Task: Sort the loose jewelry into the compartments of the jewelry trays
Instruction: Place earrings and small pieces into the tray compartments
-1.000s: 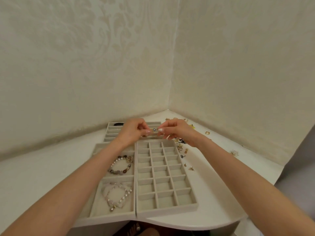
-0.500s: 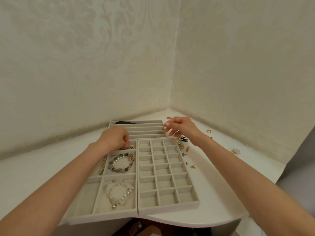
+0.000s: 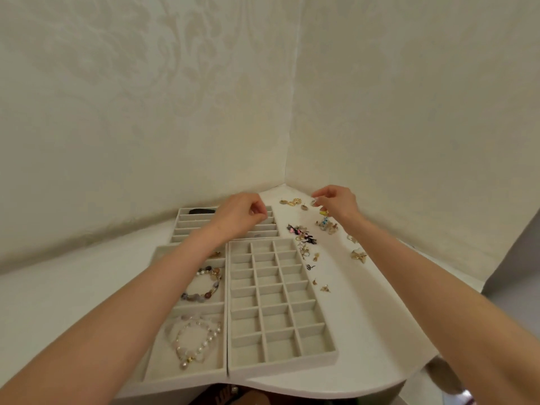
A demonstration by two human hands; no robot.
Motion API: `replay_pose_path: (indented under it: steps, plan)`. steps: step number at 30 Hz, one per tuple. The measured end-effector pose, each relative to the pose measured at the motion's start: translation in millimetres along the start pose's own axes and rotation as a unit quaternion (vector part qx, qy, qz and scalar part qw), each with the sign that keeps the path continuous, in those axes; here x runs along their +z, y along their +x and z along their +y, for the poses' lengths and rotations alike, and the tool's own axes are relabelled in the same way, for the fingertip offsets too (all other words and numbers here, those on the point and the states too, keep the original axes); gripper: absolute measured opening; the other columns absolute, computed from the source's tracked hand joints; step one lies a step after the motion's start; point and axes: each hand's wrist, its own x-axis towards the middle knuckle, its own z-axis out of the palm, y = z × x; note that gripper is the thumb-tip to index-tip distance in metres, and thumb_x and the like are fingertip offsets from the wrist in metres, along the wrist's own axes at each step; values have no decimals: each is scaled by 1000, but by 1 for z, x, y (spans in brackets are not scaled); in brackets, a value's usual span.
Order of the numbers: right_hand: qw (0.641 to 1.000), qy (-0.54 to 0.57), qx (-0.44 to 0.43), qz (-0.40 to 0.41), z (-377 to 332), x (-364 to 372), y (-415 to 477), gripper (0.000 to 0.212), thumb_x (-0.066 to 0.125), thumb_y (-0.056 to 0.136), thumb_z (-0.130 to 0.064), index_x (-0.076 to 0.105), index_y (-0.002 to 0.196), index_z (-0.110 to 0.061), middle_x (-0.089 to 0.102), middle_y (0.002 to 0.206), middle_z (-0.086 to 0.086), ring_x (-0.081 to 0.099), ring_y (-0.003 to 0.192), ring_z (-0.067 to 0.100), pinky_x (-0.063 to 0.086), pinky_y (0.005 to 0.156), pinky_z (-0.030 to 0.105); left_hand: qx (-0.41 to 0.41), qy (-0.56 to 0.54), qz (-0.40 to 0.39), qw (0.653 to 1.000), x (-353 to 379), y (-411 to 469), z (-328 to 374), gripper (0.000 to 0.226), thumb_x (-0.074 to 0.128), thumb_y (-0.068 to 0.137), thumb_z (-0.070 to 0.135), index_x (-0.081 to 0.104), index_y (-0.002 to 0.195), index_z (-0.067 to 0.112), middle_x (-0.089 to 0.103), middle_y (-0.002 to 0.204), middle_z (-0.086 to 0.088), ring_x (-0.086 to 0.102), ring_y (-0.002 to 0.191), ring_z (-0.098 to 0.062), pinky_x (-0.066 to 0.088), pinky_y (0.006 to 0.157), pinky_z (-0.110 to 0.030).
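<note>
The left hand [image 3: 239,214] hangs over the far tray [image 3: 182,228] of long slots with its fingers [image 3: 258,210] curled in toward the thumb; if something small is pinched there, I cannot tell. The right hand [image 3: 336,203] is above the loose jewelry [image 3: 304,238], scattered on the white bench [image 3: 58,302] just right of the trays, with its fingertips [image 3: 317,200] drawn together; whether they grasp a piece is also unclear. In the far tray a dark object [image 3: 201,211] lies in the slot nearest the wall. The left tray [image 3: 187,375] holds a bracelet of mixed stones [image 3: 204,283] in a middle compartment and a pearl bracelet [image 3: 195,340] in the nearest one. Beside it, touching, stands the grid tray [image 3: 280,368] of small compartments. The left forearm hides part of the left tray, where a small gold piece [image 3: 216,254] shows only partly.
</note>
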Motion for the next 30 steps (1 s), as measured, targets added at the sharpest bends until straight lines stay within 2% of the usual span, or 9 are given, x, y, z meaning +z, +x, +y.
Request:
replay_pose_path:
  steps: [3, 6, 11, 14, 16, 21, 23, 26, 30]
  plan:
    - [999, -47, -12, 14, 4, -10, 11, 20, 54, 86, 0, 68, 92, -14, 66, 87, 3, 57, 71, 8, 43, 59, 20, 14, -23, -21, 999, 15, 8, 5, 10, 63, 85, 17, 64, 94, 12, 64, 92, 1, 55, 79, -11, 45, 74, -25]
    - [996, -84, -20, 6, 9, -19, 19, 17, 60, 84, -2, 68, 91, -16, 65, 91, 3, 59, 84, 15, 44, 71, 25, 22, -22, -35, 999, 27, 12, 7, 11, 62, 86, 19, 63, 95, 14, 63, 94, 2, 56, 81, -11, 47, 77, -29]
    - [962, -243, -11, -120, 22, -22, 22, 18, 64, 81, -6, 72, 92, -18, 66, 102, -1, 60, 97, 15, 46, 85, 28, 26, -26, -49, 998, 36, 12, 9, 11, 61, 87, 19, 63, 96, 14, 59, 91, 6, 55, 80, -9, 42, 72, -22]
    - [952, -288, -12, -103, 30, -14, 20, 15, 65, 82, -8, 73, 93, -15, 69, 101, 3, 63, 89, 16, 49, 77, 27, 31, -31, -53, 998, 38, 11, 10, 11, 61, 87, 19, 63, 96, 13, 61, 95, 3, 56, 81, -11, 46, 75, -26]
    - [959, -270, -16, -82, 31, -10, 18, 13, 65, 83, -5, 73, 91, -11, 69, 98, 5, 61, 82, 16, 46, 71, 25, 32, -32, -54, 998, 37, 10, 13, 11, 61, 87, 19, 64, 95, 13, 62, 96, 2, 58, 84, -13, 49, 78, -30]
    - [970, -233, -11, -74, 32, -9, 21, 24, 65, 76, 7, 70, 91, -11, 63, 94, 7, 59, 83, 18, 51, 74, 29, 21, -34, -39, 998, 36, 10, 16, 10, 59, 87, 18, 64, 94, 13, 63, 99, 1, 56, 80, -12, 47, 77, -28]
    - [978, -197, -15, -66, 32, -9, 20, 27, 65, 74, 10, 69, 91, -10, 61, 87, 6, 59, 81, 19, 50, 65, 26, 14, -49, -30, 998, 36, 10, 18, 10, 58, 88, 16, 63, 95, 12, 63, 99, 1, 54, 81, -11, 45, 77, -25]
    - [996, -74, -19, -46, 21, -12, 14, 28, 65, 74, 13, 68, 93, -7, 61, 73, 3, 59, 69, 13, 45, 57, 15, -5, -90, -17, 996, 36, 9, 20, 14, 59, 87, 14, 62, 100, 9, 61, 96, 2, 53, 82, -10, 42, 76, -21]
    - [978, 163, 7, -128, -5, -13, 0, 34, 64, 76, 14, 65, 104, -4, 63, 80, 4, 61, 66, 11, 46, 62, 21, -35, -145, -1, 989, 39, 10, 20, 20, 60, 86, 12, 58, 105, 9, 65, 100, -6, 58, 83, -14, 44, 75, -23]
